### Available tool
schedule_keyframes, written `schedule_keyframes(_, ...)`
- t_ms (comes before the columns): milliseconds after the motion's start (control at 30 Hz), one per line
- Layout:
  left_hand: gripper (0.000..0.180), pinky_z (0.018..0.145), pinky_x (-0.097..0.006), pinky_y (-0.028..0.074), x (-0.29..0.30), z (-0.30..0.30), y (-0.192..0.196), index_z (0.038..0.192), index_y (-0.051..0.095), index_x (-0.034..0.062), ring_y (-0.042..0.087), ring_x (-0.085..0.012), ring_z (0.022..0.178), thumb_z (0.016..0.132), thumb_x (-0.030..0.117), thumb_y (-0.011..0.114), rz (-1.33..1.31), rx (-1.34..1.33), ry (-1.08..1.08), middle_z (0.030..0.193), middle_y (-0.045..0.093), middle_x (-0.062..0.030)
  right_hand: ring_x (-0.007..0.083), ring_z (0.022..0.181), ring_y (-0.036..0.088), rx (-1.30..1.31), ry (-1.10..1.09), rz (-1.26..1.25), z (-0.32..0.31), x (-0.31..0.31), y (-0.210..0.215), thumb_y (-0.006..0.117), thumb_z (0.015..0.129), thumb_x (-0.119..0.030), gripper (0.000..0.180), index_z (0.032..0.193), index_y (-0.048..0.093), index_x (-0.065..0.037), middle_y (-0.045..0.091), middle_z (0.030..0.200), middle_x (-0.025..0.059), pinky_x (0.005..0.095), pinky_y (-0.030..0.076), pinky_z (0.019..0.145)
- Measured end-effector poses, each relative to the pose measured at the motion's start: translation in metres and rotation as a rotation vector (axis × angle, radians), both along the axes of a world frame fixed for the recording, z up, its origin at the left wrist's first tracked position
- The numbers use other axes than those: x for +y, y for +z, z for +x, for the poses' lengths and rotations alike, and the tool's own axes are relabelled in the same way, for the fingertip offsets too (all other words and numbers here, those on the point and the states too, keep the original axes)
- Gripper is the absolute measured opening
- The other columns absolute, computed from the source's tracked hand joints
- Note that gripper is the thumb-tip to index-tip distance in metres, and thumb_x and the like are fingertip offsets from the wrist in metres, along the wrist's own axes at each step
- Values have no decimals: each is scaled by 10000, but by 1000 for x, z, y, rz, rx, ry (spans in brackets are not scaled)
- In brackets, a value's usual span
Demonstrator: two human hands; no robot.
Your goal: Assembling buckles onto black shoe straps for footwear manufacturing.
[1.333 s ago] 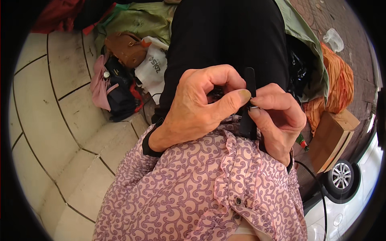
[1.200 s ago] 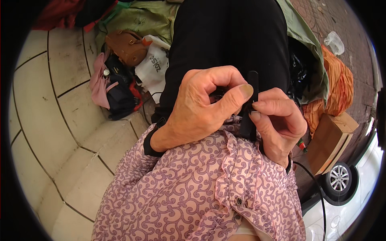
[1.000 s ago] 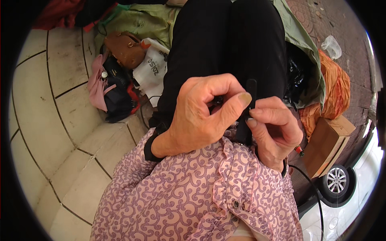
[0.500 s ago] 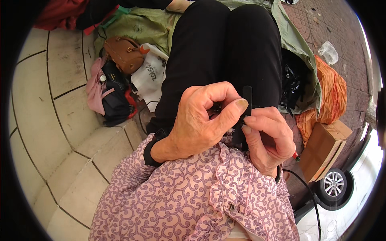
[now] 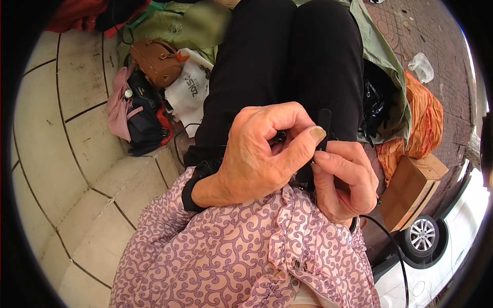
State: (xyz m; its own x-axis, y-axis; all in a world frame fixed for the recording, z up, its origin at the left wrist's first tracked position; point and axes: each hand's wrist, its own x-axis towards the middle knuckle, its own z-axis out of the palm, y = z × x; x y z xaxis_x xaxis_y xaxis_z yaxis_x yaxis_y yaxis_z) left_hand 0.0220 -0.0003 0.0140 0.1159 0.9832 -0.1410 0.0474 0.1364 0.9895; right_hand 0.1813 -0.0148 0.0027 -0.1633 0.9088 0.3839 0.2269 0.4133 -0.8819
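Hands pinch black strap; lap crowded close beneath.

Both hands shifted nearer the body along the lap. The left hand kept its thumb pressed on the black strap, while the right hand lowered slightly.
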Motion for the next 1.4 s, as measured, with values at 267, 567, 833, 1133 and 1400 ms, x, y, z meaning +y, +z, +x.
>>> schedule_keyframes(267,145,480,-234,298,14,-3,-5,741,569,-13,403,-56,542,872,31,615,113,-33,-3,617,487,-10,168,597,605,73,14,-48,-1,15,0,731,646,158,266,883,676,52,645,778,170,220,437,490)
schedule_keyframes(567,92,539,-346,398,6,-3,4,758,557,-2,506,-256,591,839,26,593,137,-4,-108,673,483,-115,151,636,593,307,-23,-482,6,1,-1,671,695,142,127,730,626,29,629,709,100,245,461,580)
schedule_keyframes(833,167,540,-351,389,-4,0,0,812,551,-44,511,-260,590,891,94,602,233,0,-61,690,511,-121,84,748,540,491,-5,-849,7,-3,28,626,847,58,75,900,609,8,610,841,26,206,437,677)
schedule_keyframes(1133,181,532,-359,399,5,0,13,765,554,5,514,-251,565,888,129,602,375,149,-88,660,517,-112,62,651,540,565,-92,-911,4,-1,15,646,853,28,161,1007,612,-5,621,801,19,192,422,568)
schedule_keyframes(1400,180,522,-321,398,-3,-1,-2,785,562,-22,509,-191,558,870,113,646,194,58,-68,654,529,-87,53,551,497,607,-66,-965,0,6,20,641,883,-4,80,953,605,-21,598,703,11,193,374,489)
